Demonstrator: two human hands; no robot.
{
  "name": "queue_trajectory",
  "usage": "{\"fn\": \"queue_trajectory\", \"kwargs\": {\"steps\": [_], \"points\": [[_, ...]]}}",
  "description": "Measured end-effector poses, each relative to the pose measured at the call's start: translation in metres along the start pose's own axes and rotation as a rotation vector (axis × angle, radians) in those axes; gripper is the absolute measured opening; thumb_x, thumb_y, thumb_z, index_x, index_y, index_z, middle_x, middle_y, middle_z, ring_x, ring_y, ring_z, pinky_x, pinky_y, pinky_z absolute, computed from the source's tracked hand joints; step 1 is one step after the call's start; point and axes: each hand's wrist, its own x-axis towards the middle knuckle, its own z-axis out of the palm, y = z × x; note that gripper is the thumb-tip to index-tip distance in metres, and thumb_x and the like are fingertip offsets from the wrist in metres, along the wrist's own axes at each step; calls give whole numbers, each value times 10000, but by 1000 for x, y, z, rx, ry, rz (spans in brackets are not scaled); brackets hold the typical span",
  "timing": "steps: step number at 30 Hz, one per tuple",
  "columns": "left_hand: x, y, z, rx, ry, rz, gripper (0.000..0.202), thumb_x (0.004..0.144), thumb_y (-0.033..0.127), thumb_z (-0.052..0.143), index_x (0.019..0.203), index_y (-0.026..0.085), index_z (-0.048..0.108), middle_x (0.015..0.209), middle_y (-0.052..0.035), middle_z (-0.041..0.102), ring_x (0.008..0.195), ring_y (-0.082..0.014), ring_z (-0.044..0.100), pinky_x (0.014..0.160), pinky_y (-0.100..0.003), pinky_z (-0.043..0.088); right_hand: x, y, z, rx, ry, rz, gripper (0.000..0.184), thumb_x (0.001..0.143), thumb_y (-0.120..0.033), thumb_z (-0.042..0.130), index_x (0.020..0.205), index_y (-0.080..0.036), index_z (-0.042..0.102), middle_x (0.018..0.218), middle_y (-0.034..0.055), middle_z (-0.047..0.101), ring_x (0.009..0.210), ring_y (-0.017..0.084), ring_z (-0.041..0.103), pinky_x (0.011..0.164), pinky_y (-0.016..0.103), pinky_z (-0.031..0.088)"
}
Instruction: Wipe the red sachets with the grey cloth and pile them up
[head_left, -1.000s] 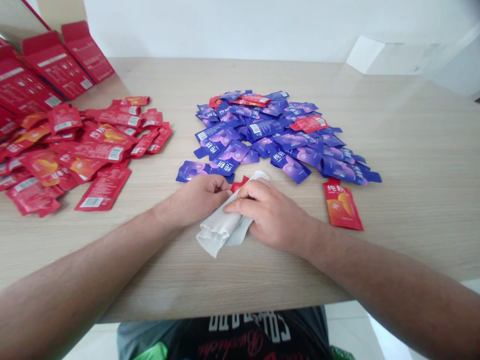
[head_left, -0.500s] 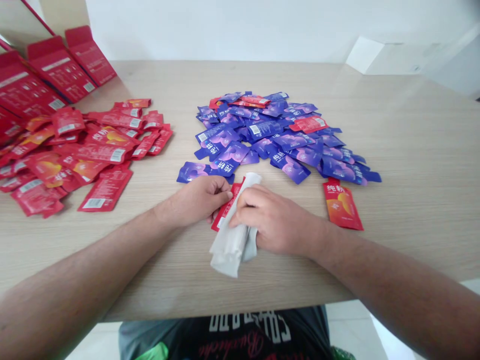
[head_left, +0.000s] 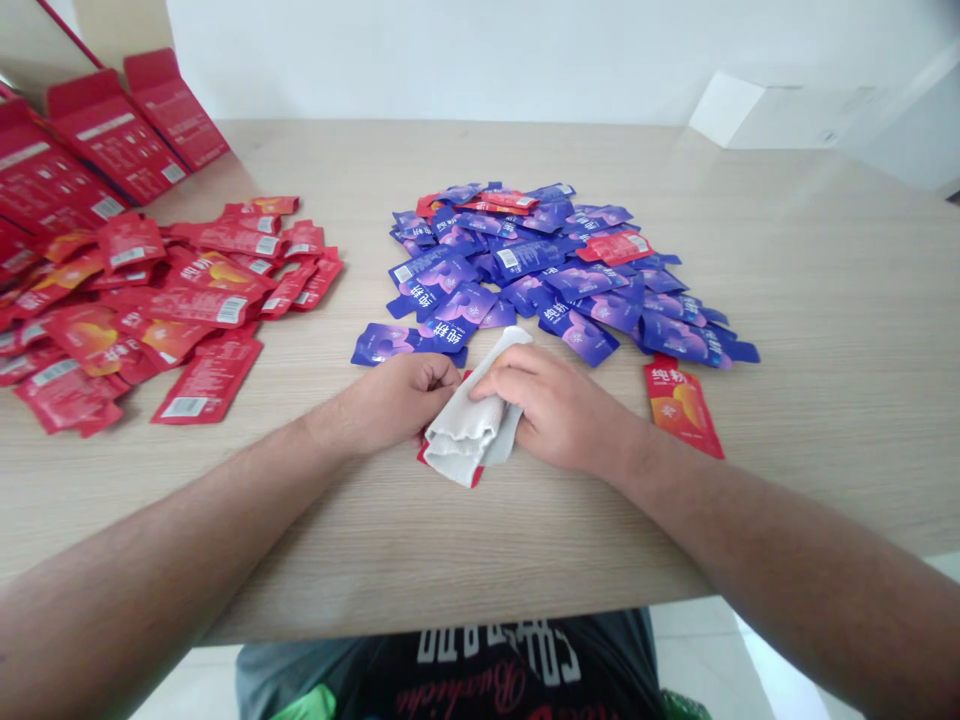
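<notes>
Slides white cloth (head_left: 463,425), clamped in right hand (head_left: 553,400), up over red packet (head_left: 477,477), pinched in left hand (head_left: 401,402), seemingly mid-wipe with red pile (head_left: 161,300) untouched.

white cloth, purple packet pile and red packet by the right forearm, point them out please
white cloth (head_left: 462,427): head view, on its folded part
purple packet pile (head_left: 538,255): head view, near its middle
red packet (head_left: 684,408): head view, on its printed front

"How is the cloth (head_left: 459,428) looking?"
"It's showing white and layered, folded over, slanting across a packet (head_left: 478,477)."
"And how is that packet lying?"
"It's showing red, resting on the tabletop (head_left: 360,540), mostly hiding beneath the cloth, corners peeking out."
</notes>
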Motion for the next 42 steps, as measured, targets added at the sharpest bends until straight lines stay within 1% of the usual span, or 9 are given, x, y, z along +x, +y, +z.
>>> {"fn": "queue_trajectory", "kwargs": {"steps": [7,11,15,21,27,31,36,39,42], "points": [[0,2,1,37,33,-11,135,915,288,550,831,200,609,612,47,607,496,-99,546,462,-203,414,2,9,-6,-74,-4,136,397,786,30,554,1111,-149,693,1125,110,679,1090,248,613,990,393,492],[0,3,1,59,107,-34,179,929,336,559,807,207,583,574,55,578,465,-97,515,442,-209,390,0,-11,-8,-104,-141,34,326,766,-35,598,1047,-155,712,1051,106,673,1023,269,603,927,410,482],[0,3,0,34,108,-30,200,943,344,544,798,209,567,564,58,564,451,-96,505,435,-213,362,-2,-26,-8,-30,-302,-136,238,781,-106,639,991,-169,732,970,87,664,931,254,600,883,397,475],[0,2,-3,56,130,-27,243,953,370,536,777,205,564,547,58,541,446,-90,463,437,-216,322,-2,-27,-6,-21,-234,-88,242,783,-110,642,998,-167,738,976,89,666,930,253,598,845,392,483],[1,0,-3,54,156,-14,234,927,384,573,780,201,577,583,52,550,477,-91,466,459,-216,344,-5,-40,1,13,-373,-238,194,881,-161,650,1043,-186,753,967,73,681,952,244,603,927,407,493],[0,0,-3,-3,82,-34,213,942,377,554,816,205,572,585,52,562,469,-96,500,450,-212,369,-1,-23,-6,-18,-238,-77,233,838,-106,677,1051,-168,749,991,85,670,952,251,609,874,395,504],[0,-2,-3,-68,-50,-9,194,929,380,592,855,200,586,674,31,627,533,-103,563,492,-209,434,3,5,-7,-22,-10,119,303,867,-25,621,1130,-148,711,1083,103,670,1047,244,620,953,396,498],[0,-3,-3,-55,-30,-8,204,941,392,574,861,204,581,654,38,611,519,-103,557,487,-209,438,0,-4,-2,10,-27,67,333,847,-7,626,1138,-148,703,1105,104,672,1075,247,610,980,402,495],[0,-2,-3,-18,32,-13,212,951,390,552,848,205,571,626,48,577,499,-98,537,479,-208,426,-4,-28,5,35,-124,-101,251,877,-89,664,1111,-159,720,1077,98,672,1045,254,599,963,411,500]]}}
